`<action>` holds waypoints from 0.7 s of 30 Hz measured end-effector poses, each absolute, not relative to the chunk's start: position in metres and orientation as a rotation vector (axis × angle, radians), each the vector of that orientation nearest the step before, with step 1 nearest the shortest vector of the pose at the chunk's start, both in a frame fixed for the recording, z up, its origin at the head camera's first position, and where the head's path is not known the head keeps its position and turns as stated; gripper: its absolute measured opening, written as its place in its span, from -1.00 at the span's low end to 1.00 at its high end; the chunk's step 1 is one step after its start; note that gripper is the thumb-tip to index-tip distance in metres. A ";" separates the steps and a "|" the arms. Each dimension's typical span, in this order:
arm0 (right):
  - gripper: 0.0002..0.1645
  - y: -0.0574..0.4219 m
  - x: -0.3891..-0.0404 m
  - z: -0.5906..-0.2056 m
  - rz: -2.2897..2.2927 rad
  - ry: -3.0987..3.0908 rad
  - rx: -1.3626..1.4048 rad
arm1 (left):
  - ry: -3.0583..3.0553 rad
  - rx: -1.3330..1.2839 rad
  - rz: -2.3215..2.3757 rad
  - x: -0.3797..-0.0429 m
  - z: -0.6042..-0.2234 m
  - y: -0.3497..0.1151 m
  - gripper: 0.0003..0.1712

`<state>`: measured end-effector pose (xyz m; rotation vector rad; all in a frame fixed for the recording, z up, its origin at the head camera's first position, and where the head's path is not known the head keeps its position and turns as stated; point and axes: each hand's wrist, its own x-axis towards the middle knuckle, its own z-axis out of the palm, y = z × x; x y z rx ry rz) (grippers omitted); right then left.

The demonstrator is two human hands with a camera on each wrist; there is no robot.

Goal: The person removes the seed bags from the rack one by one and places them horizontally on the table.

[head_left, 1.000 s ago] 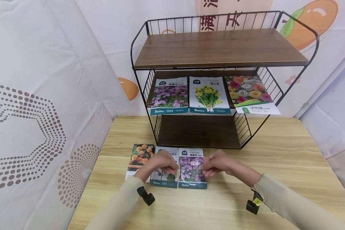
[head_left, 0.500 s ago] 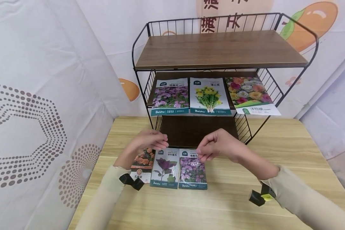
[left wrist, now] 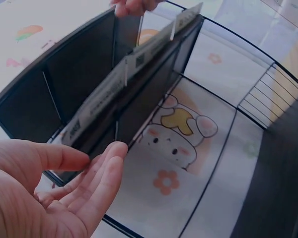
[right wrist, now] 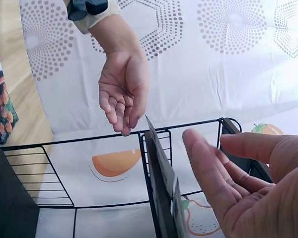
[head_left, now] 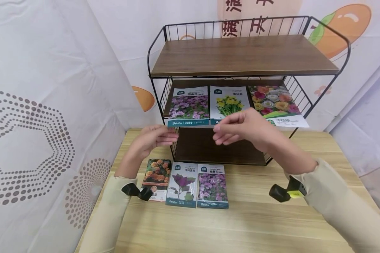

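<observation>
Three seed packets lie side by side on the rack's middle shelf in the head view: one with purple flowers (head_left: pixel 189 106), one with yellow flowers (head_left: pixel 227 100), and one with mixed roses-like blooms (head_left: pixel 273 100). My left hand (head_left: pixel 149 139) is raised near the front left corner of the purple-flower packet. In the left wrist view its thumb and fingers (left wrist: pixel 97 196) are apart, with nothing between them. My right hand (head_left: pixel 245 128) hovers before the yellow-flower packet and hides its lower part. A gap shows between its thumb and fingers (right wrist: pixel 201 158) in the right wrist view.
The black wire rack (head_left: pixel 305 72) has brown shelves. On the wooden table (head_left: pixel 190 230) before it lie an orange-flower packet (head_left: pixel 158 172), a purple-leaf packet (head_left: pixel 181 184) and a smaller purple-flower packet (head_left: pixel 213 186). Patterned white cloth (head_left: pixel 28 63) hangs behind and at the left.
Both hands have risen from beside the packets on the table to the height of the middle shelf's front edge. The left hand has also moved leftward. The packets have stayed in place.
</observation>
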<state>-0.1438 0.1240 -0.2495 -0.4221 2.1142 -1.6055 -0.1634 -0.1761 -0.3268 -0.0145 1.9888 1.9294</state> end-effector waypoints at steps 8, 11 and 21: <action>-0.54 0.114 -0.163 -0.230 -1.596 2.190 -0.354 | 1.962 -0.066 2.048 -0.166 -0.313 -0.175 -0.75; -0.54 0.111 -0.170 -0.226 -1.572 2.192 -0.336 | 1.934 -0.094 2.086 -0.167 -0.308 -0.174 -0.82; -0.57 0.110 -0.182 -0.226 -1.452 2.209 -0.257 | 1.850 -0.135 2.157 -0.168 -0.302 -0.175 -0.88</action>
